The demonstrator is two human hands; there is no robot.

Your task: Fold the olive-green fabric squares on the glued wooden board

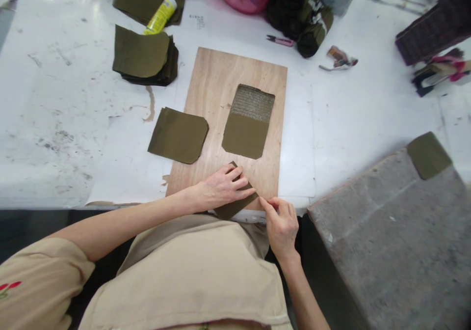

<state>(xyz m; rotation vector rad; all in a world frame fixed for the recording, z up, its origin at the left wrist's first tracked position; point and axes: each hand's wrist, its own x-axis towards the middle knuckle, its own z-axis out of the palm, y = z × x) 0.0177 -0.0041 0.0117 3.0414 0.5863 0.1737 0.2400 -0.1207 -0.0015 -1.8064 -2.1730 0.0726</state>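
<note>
Pressing olive fabric piece [237, 206] w/ flat open left hand [221, 187], right hand [282, 227] pinching its corner

Bright, even overhead light; soft shadows, blurred and warped edges.

Board [213, 84] on table [55, 99], folded cloth [235, 206] at its near edge, patch [245, 136] behind it, second patch [178, 134] over left edge

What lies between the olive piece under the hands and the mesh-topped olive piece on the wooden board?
Only bare board, in the head view; the small piece and mesh-topped piece lie apart.
</note>
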